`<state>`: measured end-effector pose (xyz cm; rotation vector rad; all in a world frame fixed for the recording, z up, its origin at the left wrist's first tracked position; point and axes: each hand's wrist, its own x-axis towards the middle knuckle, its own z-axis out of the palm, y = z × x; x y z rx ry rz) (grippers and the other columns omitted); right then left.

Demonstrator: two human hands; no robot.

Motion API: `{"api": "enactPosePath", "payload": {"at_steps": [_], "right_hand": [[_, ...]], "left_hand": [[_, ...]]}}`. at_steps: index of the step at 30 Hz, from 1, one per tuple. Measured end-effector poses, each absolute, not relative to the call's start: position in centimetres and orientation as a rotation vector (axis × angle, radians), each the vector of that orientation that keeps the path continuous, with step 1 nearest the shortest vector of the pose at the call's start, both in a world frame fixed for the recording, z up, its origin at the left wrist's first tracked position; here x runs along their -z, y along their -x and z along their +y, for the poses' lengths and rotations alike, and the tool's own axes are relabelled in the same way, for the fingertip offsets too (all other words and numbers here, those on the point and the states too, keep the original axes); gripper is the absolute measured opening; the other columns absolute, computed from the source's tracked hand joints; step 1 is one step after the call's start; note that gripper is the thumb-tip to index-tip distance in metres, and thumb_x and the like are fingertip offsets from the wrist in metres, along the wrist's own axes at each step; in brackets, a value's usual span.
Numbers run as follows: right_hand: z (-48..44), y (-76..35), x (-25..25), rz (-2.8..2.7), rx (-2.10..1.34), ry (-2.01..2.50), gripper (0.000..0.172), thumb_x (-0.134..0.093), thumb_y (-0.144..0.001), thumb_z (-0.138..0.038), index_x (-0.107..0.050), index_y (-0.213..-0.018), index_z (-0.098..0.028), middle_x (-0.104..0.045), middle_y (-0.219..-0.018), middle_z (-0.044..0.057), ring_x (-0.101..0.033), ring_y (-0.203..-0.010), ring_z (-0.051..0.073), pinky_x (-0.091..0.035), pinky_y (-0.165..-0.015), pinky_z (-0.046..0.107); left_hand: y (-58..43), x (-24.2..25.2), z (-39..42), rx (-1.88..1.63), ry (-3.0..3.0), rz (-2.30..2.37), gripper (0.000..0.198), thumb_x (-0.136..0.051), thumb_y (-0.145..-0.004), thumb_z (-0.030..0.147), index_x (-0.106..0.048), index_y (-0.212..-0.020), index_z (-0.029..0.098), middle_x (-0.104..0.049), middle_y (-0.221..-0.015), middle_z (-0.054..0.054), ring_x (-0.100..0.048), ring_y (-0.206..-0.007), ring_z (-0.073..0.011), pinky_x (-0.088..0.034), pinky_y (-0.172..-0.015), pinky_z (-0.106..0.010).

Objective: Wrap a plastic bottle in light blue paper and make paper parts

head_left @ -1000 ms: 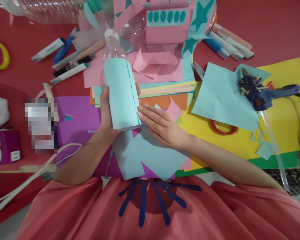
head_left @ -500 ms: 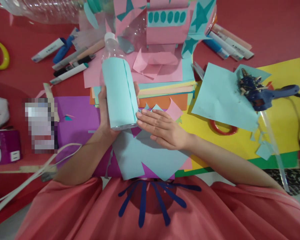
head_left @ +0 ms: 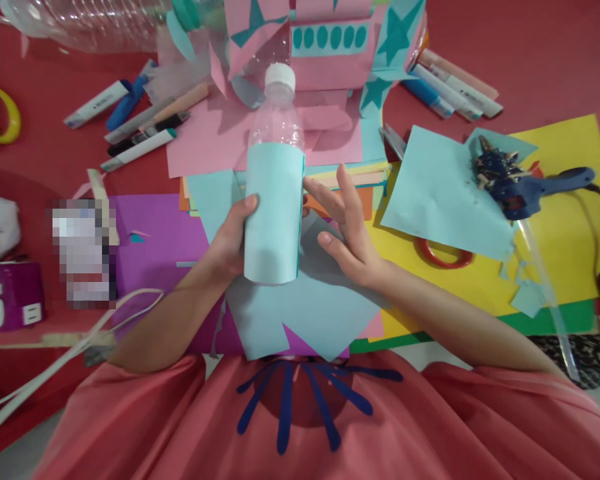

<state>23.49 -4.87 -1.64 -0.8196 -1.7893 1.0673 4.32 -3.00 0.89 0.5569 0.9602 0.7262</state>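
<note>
A clear plastic bottle [head_left: 276, 127] with a white cap is wrapped round its body in light blue paper [head_left: 274, 213]. My left hand [head_left: 235, 233] is closed round it from the left, thumb on the paper and fingers behind. At its right side my right hand [head_left: 349, 233] is open, with fingers spread and fingertips close to the wrap's edge; whether they touch cannot be made out. Below the bottle lies a grey-blue paper sheet [head_left: 305, 313] on a purple sheet [head_left: 155, 233]. Behind it stands a pink paper construction [head_left: 330, 67] with teal stars and ovals.
To the right, a glue gun [head_left: 520, 193] with a long glue stick rests on light blue paper [head_left: 445, 193] over yellow card. Red-handled scissors [head_left: 445, 255] lie partly under that paper. Markers [head_left: 140, 147] sit at back left. A white cable [head_left: 80, 347] crosses the left edge.
The bottle has moved right and turned more upright, its paper seam rotating to the right and out of view. My right hand has lifted from the lower edge and spread its fingers.
</note>
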Motion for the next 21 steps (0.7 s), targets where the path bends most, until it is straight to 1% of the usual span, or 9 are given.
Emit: {"api": "enactPosePath", "payload": {"at_steps": [5, 8, 10, 13, 15, 17, 19, 21], "right_hand": [[-4.9, -23.5, 1.3, -1.717, -1.092, 0.922, 0.069, -0.035, -0.097, -0.055, -0.001, -0.154, -0.036, -0.037, -0.157, 0.004, -0.027, -0.149, 0.027, -0.022, -0.122, 0.056], [-4.9, -23.7, 1.2, -1.722, -1.084, 1.001, 0.071, -0.033, -0.095, -0.061, 0.001, -0.153, -0.039, -0.037, -0.156, 0.002, -0.025, -0.15, 0.028, -0.022, -0.121, 0.059], [-4.8, -23.9, 1.2, -1.739, -1.05, 0.991, 0.069, -0.032, -0.096, -0.059, 0.002, -0.153, -0.04, -0.036, -0.157, 0.001, -0.027, -0.149, 0.027, -0.022, -0.121, 0.059], [-4.9, -23.9, 1.1, -1.764, -1.027, 0.998, 0.07, -0.031, -0.097, -0.057, 0.006, -0.154, -0.037, -0.037, -0.156, 0.003, -0.03, -0.148, 0.025, -0.024, -0.122, 0.055], [-5.2, -23.8, 1.1, -1.794, -1.045, 0.988, 0.072, -0.032, -0.098, -0.055, 0.008, -0.155, -0.034, -0.04, -0.155, 0.006, -0.031, -0.147, 0.025, -0.025, -0.121, 0.053], [-5.6, -23.5, 1.0, -1.843, -1.068, 0.899, 0.073, -0.035, -0.099, -0.05, 0.009, -0.155, -0.033, -0.04, -0.155, 0.007, -0.034, -0.146, 0.025, -0.027, -0.12, 0.054], [-6.0, -23.1, 0.9, -1.89, -1.096, 0.768, 0.072, -0.036, -0.1, -0.043, 0.01, -0.155, -0.035, -0.038, -0.157, 0.007, -0.035, -0.145, 0.024, -0.03, -0.119, 0.053], [-6.4, -22.8, 0.7, -1.915, -1.128, 0.653, 0.073, -0.038, -0.1, -0.038, 0.01, -0.155, -0.036, -0.035, -0.158, 0.007, -0.036, -0.145, 0.022, -0.034, -0.117, 0.051]], "left_hand": [[-4.3, -0.5, -3.0, -0.649, -0.584, 0.795, 0.075, -0.066, -0.066, 0.068, -0.061, -0.119, 0.015, -0.076, -0.098, -0.009, -0.068, -0.108, -0.034, -0.056, -0.089, -0.041], [-4.2, -0.2, -2.9, -0.662, -0.605, 0.774, 0.074, -0.07, -0.064, 0.066, -0.062, -0.119, 0.016, -0.077, -0.094, -0.008, -0.07, -0.103, -0.0333, -0.058, -0.083, -0.04], [-4.1, 0.0, -2.9, -0.67, -0.617, 0.792, 0.073, -0.071, -0.064, 0.065, -0.062, -0.118, 0.016, -0.077, -0.091, -0.008, -0.071, -0.1, -0.0329, -0.059, -0.08, -0.039], [-4.0, 0.0, -3.0, -0.683, -0.633, 0.871, 0.07, -0.073, -0.063, 0.063, -0.063, -0.114, 0.016, -0.076, -0.089, -0.008, -0.071, -0.1, -0.0331, -0.059, -0.078, -0.038], [-4.1, -0.2, -3.0, -0.723, -0.625, 0.952, 0.067, -0.074, -0.061, 0.063, -0.065, -0.108, 0.016, -0.075, -0.09, -0.009, -0.069, -0.105, -0.0342, -0.059, -0.081, -0.04], [-4.2, -0.6, -3.0, -0.79, -0.587, 1.029, 0.062, -0.071, -0.062, 0.064, -0.066, -0.102, 0.017, -0.075, -0.094, -0.008, -0.066, -0.111, -0.0342, -0.057, -0.087, -0.041], [-4.3, -1.1, -2.9, -0.892, -0.568, 1.079, 0.055, -0.064, -0.068, 0.064, -0.067, -0.101, 0.019, -0.075, -0.099, -0.006, -0.063, -0.117, -0.0318, -0.055, -0.092, -0.04], [-4.3, -1.5, -2.6, -1.022, -0.57, 1.096, 0.049, -0.056, -0.076, 0.062, -0.068, -0.101, 0.021, -0.074, -0.103, -0.003, -0.061, -0.12, -0.0281, -0.054, -0.092, -0.037]]}}
